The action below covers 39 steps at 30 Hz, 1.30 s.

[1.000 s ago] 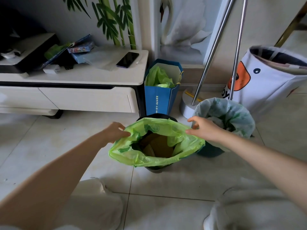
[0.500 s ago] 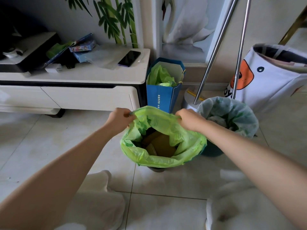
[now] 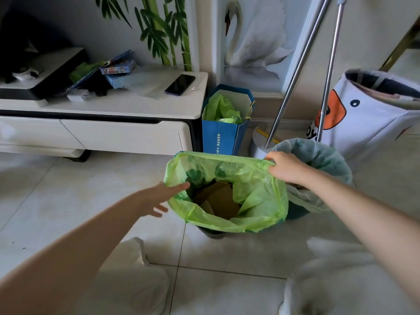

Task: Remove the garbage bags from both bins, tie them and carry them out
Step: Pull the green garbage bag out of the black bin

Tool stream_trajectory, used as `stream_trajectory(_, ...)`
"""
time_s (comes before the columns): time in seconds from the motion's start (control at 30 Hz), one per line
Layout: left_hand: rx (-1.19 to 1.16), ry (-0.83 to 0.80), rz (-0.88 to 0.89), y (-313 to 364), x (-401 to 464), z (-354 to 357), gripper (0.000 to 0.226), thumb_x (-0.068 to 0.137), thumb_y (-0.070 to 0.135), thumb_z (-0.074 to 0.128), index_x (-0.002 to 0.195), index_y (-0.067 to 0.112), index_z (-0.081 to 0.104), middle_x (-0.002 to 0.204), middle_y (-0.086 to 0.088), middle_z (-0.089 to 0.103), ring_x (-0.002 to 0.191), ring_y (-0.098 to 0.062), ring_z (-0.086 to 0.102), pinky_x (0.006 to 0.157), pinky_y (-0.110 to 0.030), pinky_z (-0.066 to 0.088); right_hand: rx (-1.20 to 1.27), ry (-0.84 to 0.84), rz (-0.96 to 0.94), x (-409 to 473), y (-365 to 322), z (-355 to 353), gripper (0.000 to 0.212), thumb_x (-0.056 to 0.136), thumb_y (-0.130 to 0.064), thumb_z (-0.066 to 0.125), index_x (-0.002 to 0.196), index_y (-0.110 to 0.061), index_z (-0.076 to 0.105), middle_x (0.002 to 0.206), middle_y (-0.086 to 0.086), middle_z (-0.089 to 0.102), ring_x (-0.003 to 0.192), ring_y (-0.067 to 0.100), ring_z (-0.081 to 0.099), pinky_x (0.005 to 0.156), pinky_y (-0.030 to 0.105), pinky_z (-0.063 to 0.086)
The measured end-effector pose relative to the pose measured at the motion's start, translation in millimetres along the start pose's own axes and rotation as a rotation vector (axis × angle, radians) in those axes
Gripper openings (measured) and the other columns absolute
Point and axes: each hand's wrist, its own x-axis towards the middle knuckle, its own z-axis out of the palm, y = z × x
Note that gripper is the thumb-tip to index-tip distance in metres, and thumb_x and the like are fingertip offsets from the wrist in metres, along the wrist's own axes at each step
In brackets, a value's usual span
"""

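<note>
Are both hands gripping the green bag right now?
No: only the right hand grips the green bag; the left hand is open beside its rim.

Left hand (image 3: 159, 197) now off green bag (image 3: 256, 201)

My right hand (image 3: 286, 167) grips the far right rim of the green garbage bag (image 3: 256, 196), pulled up out of the dark bin (image 3: 212, 234). My left hand (image 3: 159, 197) is spread, fingers straight, fingertips at the bag's left rim. Brown cardboard (image 3: 219, 200) lies inside. Just right stands the 2nd bin (image 3: 295, 212) with a grey-green bag (image 3: 327, 160). A phone (image 3: 180, 84) lies on the worktop (image 3: 127, 108).
</note>
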Motion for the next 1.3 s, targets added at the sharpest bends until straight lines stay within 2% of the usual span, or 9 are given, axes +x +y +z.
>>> stream_trajectory(0.2,-0.013,-0.131,-0.171,-25.5,4.7,35.4,0.051,0.079,0.035,0.073,0.117,0.007,0.054,0.106,-0.017,0.067,0.083,-0.032,0.071,0.064,-0.030,0.055,0.064,-0.167,-0.073,-3.8,-14.6,2.4,0.039,0.091,-0.015,0.046,0.128,-0.025,0.051,0.102,0.005,0.063,0.071,0.016,0.060,0.053,0.025,0.047)
stream_trajectory(0.33,-0.127,-0.150,-0.207,-33.5,12.1,58.3,0.043,0.092,0.045,0.052,0.118,0.012,0.042,0.106,-0.018,0.064,0.084,-0.034,0.069,0.070,-0.033,0.052,0.076,-0.302,-0.037,-5.3,-21.2,7.6,0.033,0.092,-0.025,0.050,0.124,-0.021,0.055,0.101,0.008,0.068,0.078,0.021,0.069,0.062,0.035,0.061)
stream_trajectory(0.47,-0.311,-0.092,-0.167,-34.2,19.5,81.2,0.023,0.098,0.024,0.038,0.111,0.008,0.049,0.097,-0.018,0.064,0.082,-0.032,0.068,0.075,-0.038,0.053,0.047,-0.277,-0.071,0.8,-21.5,14.5,0.036,0.092,-0.013,0.047,0.125,-0.028,0.051,0.106,0.004,0.063,0.071,0.016,0.064,0.053,0.026,0.050)
stream_trajectory(0.57,-0.393,-0.008,-0.114,-27.1,25.3,85.8,0.026,0.097,0.010,0.031,0.109,0.007,0.054,0.099,-0.020,0.069,0.079,-0.030,0.070,0.071,-0.037,0.057,0.073,-0.273,-0.106,6.4,-22.5,15.2,0.032,0.090,-0.008,0.048,0.115,-0.028,0.052,0.110,0.006,0.061,0.087,0.022,0.064,0.069,0.036,0.056)
stream_trajectory(0.73,-0.447,0.108,-0.079,-15.8,40.9,66.2,0.029,0.095,0.005,0.033,0.111,-0.002,0.056,0.097,-0.024,0.067,0.072,-0.031,0.067,0.057,-0.036,0.060,0.079,-0.193,-0.091,20.2,-19.7,15.9,0.030,0.087,-0.001,0.042,0.095,-0.026,0.056,0.101,0.008,0.062,0.089,0.024,0.062,0.075,0.040,0.053)
stream_trajectory(0.83,-0.495,0.178,-0.056,-6.8,50.6,51.6,0.029,0.093,0.002,0.033,0.105,-0.004,0.058,0.093,-0.023,0.067,0.074,-0.033,0.065,0.054,-0.038,0.060,0.105,-0.160,-0.037,30.8,-17.5,15.1,0.021,0.087,-0.006,0.040,0.075,-0.019,0.051,0.082,0.009,0.054,0.072,0.022,0.052,0.062,0.035,0.041)
stream_trajectory(0.97,-0.638,0.339,0.012,14.7,64.5,25.7,0.031,0.092,-0.001,0.028,0.102,-0.003,0.057,0.086,-0.017,0.065,0.070,-0.032,0.066,0.052,-0.040,0.058,0.159,-0.104,0.009,38.1,-15.1,11.2,0.012,0.088,-0.020,0.050,0.078,-0.013,0.047,0.071,0.005,0.041,0.061,0.017,0.040,0.053,0.029,0.030)
stream_trajectory(1.13,-0.684,0.435,0.179,48.5,65.6,-9.5,0.025,0.090,-0.007,0.037,0.090,-0.002,0.061,0.079,-0.015,0.061,0.069,-0.030,0.061,0.071,-0.044,0.056,0.219,0.094,0.018,45.2,-4.4,8.5,0.021,0.092,-0.020,0.052,0.080,-0.004,0.055,0.072,0.010,0.056,0.061,0.021,0.056,0.052,0.028,0.044)
stream_trajectory(1.3,-0.359,0.493,0.293,52.9,64.8,-34.4,0.022,0.085,0.000,0.044,0.076,0.002,0.065,0.089,-0.024,0.068,0.083,-0.039,0.069,0.080,-0.051,0.058,0.343,0.298,0.018,46.7,1.9,-3.6,0.019,0.090,-0.013,0.057,0.076,-0.001,0.063,0.074,0.018,0.067,0.061,0.024,0.069,0.052,0.032,0.058)
